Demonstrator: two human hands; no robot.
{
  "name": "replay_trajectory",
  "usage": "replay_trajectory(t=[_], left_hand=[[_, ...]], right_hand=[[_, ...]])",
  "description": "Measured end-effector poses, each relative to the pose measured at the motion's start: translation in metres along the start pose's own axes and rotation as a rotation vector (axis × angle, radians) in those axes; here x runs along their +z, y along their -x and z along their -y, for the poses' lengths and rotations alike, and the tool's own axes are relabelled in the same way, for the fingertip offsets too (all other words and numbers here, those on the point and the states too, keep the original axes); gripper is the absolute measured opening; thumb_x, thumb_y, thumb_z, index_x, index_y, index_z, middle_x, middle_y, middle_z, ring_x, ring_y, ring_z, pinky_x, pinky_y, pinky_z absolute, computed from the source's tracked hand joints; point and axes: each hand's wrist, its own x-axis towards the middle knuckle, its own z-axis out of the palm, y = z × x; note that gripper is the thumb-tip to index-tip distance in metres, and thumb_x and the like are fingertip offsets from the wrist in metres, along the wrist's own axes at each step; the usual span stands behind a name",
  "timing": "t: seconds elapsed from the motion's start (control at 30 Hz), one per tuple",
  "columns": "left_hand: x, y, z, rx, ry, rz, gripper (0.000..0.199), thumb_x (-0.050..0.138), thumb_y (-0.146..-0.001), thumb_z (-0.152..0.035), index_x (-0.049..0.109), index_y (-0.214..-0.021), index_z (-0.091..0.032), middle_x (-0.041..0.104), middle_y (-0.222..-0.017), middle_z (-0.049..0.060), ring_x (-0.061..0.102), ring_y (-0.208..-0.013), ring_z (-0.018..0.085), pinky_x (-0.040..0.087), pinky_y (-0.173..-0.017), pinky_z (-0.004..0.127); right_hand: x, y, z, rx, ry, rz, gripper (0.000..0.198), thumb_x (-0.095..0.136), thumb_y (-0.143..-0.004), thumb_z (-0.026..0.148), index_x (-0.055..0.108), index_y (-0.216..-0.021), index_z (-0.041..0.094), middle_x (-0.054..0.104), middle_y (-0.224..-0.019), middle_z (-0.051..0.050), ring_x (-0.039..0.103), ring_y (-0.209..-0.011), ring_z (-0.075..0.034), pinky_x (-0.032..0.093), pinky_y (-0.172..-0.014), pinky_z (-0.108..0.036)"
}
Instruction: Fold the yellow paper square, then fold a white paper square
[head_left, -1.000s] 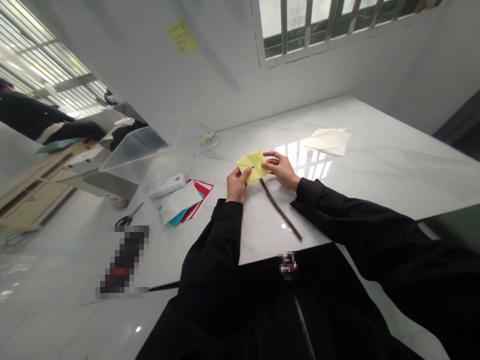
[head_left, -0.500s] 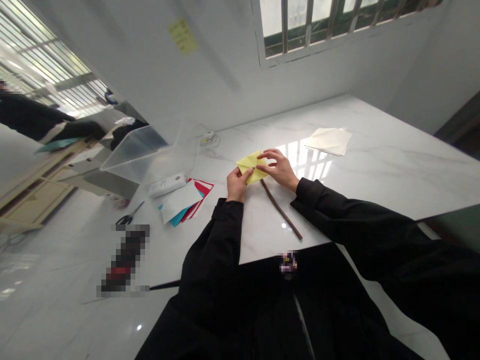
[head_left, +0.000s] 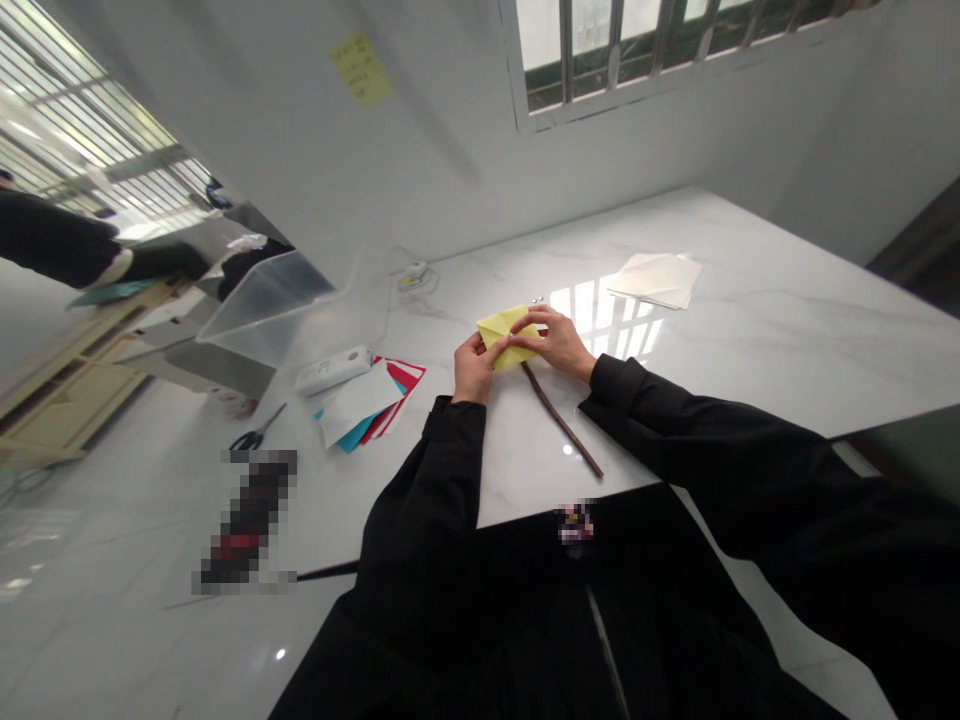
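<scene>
A yellow paper pinwheel (head_left: 495, 327), its corners folded in to the middle, is held up over the table. My left hand (head_left: 473, 372) grips its lower left side, with the thumb lying near the centre. At that centre a small shiny pin (head_left: 511, 335) shows, partly covered by fingertips. My right hand (head_left: 559, 343) bends over the paper's right side, index fingertip and thumb closed near the pin. Below the paper a thin brown stick (head_left: 562, 420) slants toward the table's front edge; its upper end is hidden behind the paper.
Left of my hands lie red, blue and white paper sheets (head_left: 364, 405), a white box-like item (head_left: 334, 370) and scissors (head_left: 256, 432). Cream sheets (head_left: 656, 280) rest at the back right. Tiny silver pieces (head_left: 537, 300) lie behind the pinwheel. A clear plastic bin (head_left: 262, 305) stands farther left.
My right index finger has come down from the paper's upper edge to its centre, partly covering the pin. Silver pieces behind the paper have come into view. My left hand keeps its grip.
</scene>
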Motion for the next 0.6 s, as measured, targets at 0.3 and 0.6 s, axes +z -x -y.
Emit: replay_trajectory(t=[0.3,0.6], left_hand=[[0.0001,0.0012,-0.0015,0.017,-0.065,-0.01,0.063,0.095,-0.055,-0.04,0.074,-0.107,-0.011,0.08,-0.099,0.012,0.074,-0.101,0.031,0.057,-0.095,0.044],[0.0002,0.0007,-0.0024,0.049,-0.113,-0.002,0.06,0.095,-0.056,-0.039,0.075,-0.105,-0.011,0.079,-0.098,0.011,0.075,-0.095,0.029,0.057,-0.092,0.043]], right_hand=[[0.0021,-0.0036,-0.0113,0.057,-0.054,0.051,0.025,0.081,-0.078,0.045,0.077,-0.087,0.023,0.072,-0.1,-0.005,0.065,-0.103,-0.023,0.051,-0.097,-0.039],[-0.0025,-0.0061,-0.008,0.179,-0.148,0.143,0.029,0.08,-0.077,0.046,0.075,-0.085,0.019,0.073,-0.09,-0.005,0.066,-0.09,-0.021,0.053,-0.087,-0.035]])
